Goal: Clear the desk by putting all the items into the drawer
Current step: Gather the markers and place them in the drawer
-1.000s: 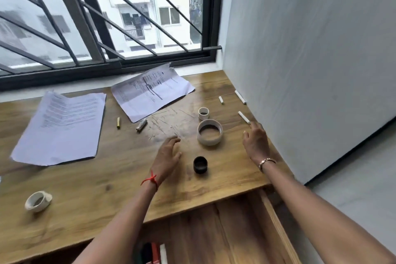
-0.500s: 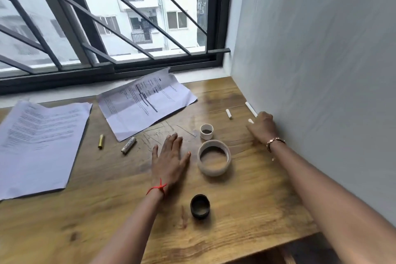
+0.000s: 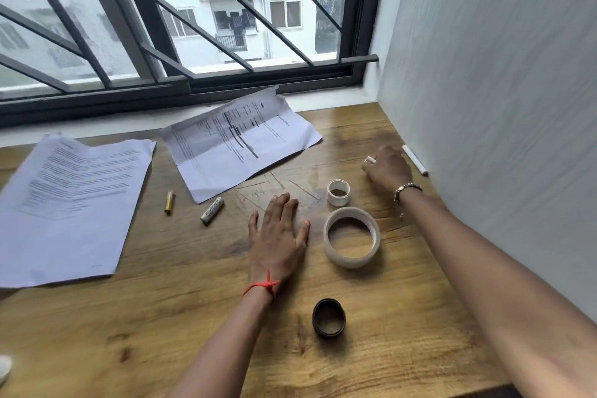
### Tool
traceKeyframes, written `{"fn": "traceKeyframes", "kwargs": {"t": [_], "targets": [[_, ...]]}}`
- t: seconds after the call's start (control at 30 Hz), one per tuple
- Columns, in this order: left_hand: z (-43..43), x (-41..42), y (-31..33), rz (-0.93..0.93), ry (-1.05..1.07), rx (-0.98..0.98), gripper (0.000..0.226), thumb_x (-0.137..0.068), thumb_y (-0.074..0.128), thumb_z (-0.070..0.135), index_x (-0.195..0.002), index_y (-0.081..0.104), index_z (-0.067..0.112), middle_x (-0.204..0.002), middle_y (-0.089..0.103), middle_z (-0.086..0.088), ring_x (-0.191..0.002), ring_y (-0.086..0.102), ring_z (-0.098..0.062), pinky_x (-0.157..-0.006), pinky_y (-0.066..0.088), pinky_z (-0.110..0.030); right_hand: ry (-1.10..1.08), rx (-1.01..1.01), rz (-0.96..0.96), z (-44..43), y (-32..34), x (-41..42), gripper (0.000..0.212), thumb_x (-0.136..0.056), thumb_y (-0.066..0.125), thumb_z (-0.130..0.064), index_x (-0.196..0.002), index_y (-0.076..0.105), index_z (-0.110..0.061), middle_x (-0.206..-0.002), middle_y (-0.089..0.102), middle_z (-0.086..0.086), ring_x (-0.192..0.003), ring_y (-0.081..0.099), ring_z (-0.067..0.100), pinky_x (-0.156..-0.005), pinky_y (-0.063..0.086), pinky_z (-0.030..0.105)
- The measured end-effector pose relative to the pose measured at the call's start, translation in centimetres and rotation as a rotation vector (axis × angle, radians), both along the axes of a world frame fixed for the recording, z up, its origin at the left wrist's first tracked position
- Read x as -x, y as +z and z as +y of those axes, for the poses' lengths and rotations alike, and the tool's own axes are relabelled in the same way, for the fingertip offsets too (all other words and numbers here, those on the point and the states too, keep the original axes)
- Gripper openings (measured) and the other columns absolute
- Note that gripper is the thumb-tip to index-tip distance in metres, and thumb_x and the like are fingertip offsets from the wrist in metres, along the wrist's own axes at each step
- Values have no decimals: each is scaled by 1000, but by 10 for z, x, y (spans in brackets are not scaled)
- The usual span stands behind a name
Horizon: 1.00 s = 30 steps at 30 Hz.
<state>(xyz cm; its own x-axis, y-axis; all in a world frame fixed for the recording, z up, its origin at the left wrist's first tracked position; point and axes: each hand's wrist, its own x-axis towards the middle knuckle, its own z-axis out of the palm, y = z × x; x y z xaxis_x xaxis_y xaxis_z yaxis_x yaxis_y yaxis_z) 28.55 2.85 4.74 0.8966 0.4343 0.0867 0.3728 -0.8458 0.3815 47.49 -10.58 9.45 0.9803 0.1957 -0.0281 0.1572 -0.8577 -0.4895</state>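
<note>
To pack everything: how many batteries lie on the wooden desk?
2. A gold cylindrical battery lies right of the left white paper sheet; a white labelled cylindrical battery lies at the front corner of the middle printed paper sheet. Others could hide under the sheets.

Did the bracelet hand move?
Yes. The right hand, pinching a white stick, went toward the window, from beside the big tape ring to past the small roll.

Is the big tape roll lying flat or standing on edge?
Flat: the big tape roll has its hole up, desk visible through it.
</note>
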Motion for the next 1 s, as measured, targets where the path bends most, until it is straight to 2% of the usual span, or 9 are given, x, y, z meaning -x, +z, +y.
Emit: {"fn": "traceKeyframes", "kwargs": {"t": [0.1, 0.23, 0.33, 0.53, 0.6, 0.73, 0.83, 0.93, 1.0], "targets": [[0, 0, 0, -9, 3, 1, 49, -94, 35, 47, -140, 28, 32, -152, 20, 15, -142, 14, -3, -118, 5, -39, -6, 79, -53, -11, 2, -4, 29, -90, 45, -11, -117, 44, -1, -123, 55, 18, -112, 54, 35, -85, 44, 37], [0, 0, 1, -6, -3, 2, 49, -93, 35, 47, -140, 28, 32, -152, 21, 14, -142, 15, -4, -118, 6, -40, -153, 101, -128, -29, 6, -2, 32, -91, 36, -8, -122, 39, 0, -125, 54, 21, -113, 53, 41, -89, 42, 42], [-1, 0, 0, -12, -2, 8, 49, -93, 35, 47, -139, 29, 31, -152, 22, 14, -142, 16, -4, -118, 6, -40, -193, 191, -130, -40, 7, -4, 31, -94, 33, -8, -120, 45, 3, -126, 53, 24, -115, 52, 41, -91, 43, 43], [0, 0, 0, -13, 2, 10, 49, -93, 35, 47, -139, 29, 31, -152, 22, 14, -142, 16, -5, -118, 6, -40, -98, 374, -122, -41, 5, -7, 34, -97, 32, -11, -123, 49, 3, -127, 54, 22, -116, 53, 38, -93, 44, 42], [0, 0, 0, -16, 2, 11, 49, -93, 36, 47, -139, 30, 31, -152, 22, 14, -142, 16, -5, -118, 5, -40, -92, 374, -82, -42, 7, -9, 34, -96, 35, -14, -125, 51, -3, -129, 53, 20, -118, 52, 37, -94, 43, 41], [-1, 0, 1, -19, -3, 20, 49, -93, 36, 46, -140, 30, 31, -152, 22, 13, -142, 15, -5, -117, 3, -39, -95, 336, -2, -45, 15, -6, 34, -93, 40, -14, -124, 52, -3, -130, 53, 19, -119, 51, 37, -95, 42, 39], [-1, 1, 4, -5, -25, 44, 51, -94, 37, 42, -142, 27, 28, -154, 20, 11, -143, 12, -6, -118, 0, -40, -127, 193, 6, -42, 18, 7, 30, -88, 45, -12, -113, 57, -3, -121, 58, 19, -112, 55, 38, -86, 44, 36], [1, 3, 7, -45, -42, 169, 53, -95, 41, 36, -144, 26, 23, -153, 24, 6, -143, 14, -8, -117, -3, -40, -134, 34, -1, -33, 21, 28, 13, -83, 46, -12, -81, 57, -6, -95, 61, 17, -94, 60, 37, -70, 41, 33], [3, 6, 10, -114, -59, 290, 53, -94, 46, 32, -143, 30, 18, -150, 33, 0, -141, 24, -12, -118, -2, -40, -124, -69, -1, -25, 26, 45, 19, -81, 45, -12, -63, 47, -10, -83, 58, 13, -79, 58, 31, -64, 37, 31]]}}
